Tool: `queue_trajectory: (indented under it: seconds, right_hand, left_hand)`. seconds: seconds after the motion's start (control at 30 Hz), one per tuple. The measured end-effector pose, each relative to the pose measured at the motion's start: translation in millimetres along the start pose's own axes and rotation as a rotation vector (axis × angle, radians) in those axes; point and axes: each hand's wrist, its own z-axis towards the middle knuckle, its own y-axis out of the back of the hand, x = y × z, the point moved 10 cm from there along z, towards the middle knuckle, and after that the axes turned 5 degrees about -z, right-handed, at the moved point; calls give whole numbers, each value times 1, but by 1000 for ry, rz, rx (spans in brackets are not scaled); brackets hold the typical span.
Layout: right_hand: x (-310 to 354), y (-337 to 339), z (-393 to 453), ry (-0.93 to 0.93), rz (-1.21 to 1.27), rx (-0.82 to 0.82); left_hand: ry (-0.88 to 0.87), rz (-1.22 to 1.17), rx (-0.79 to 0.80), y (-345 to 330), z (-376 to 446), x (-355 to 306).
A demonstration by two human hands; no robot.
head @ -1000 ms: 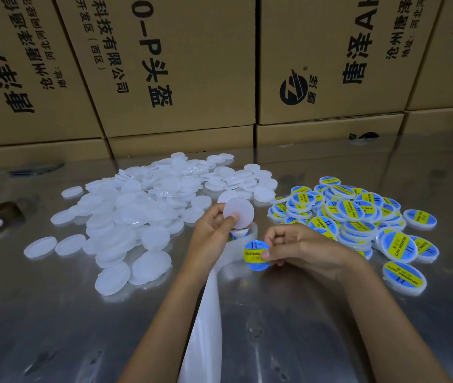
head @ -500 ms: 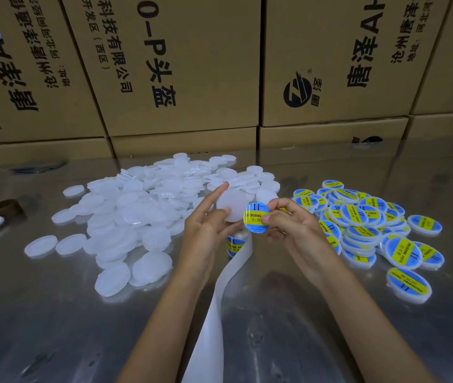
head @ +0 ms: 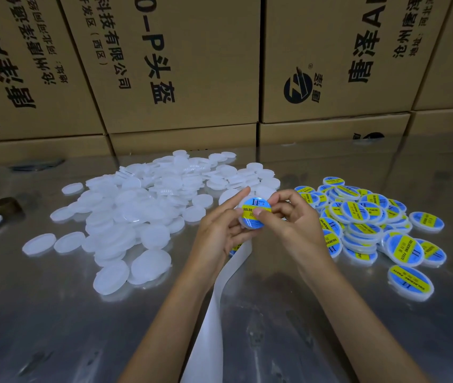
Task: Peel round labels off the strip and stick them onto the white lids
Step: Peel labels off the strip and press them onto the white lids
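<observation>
Label (head: 255, 212), round with blue and a yellow band, lies on the face of the white lid (head: 240, 217) I am holding up above the middle of the table (head: 40, 313). My left hand (head: 219, 230) grips the lid from the left, fingers curled round its edge with the forefinger stretched along the top rim. My right hand (head: 288, 217) presses its thumb onto the label while the other fingers curl behind the lid. The backing strip (head: 214, 313) hangs from under my hands and runs down to the near edge of the table. A heap of plain lids (head: 142, 205) lies toward the far left of the table, and a pile of labelled lids (head: 371, 222) toward the right. Cardboard boxes (head: 192, 64) stand stacked along the far edge.
</observation>
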Motion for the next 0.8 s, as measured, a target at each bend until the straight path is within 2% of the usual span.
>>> queue_trajectory:
  seconds: [0.43, 0.6, 0.7, 0.8]
  right_hand:
    - [5, 6, -1, 129, -160, -100]
    - [2, 17, -1, 139, -375, -190]
    - [-4, 14, -2, 109, -418, -164]
    - [0, 5, -5, 173, -596, -148]
  left_hand:
    - [-13, 3, 48, -9, -6, -2]
    - [12, -136, 28, -5, -3, -3]
    - [53, -230, 47, -8, -4, -1]
    - [85, -278, 76, -11, -5, 1]
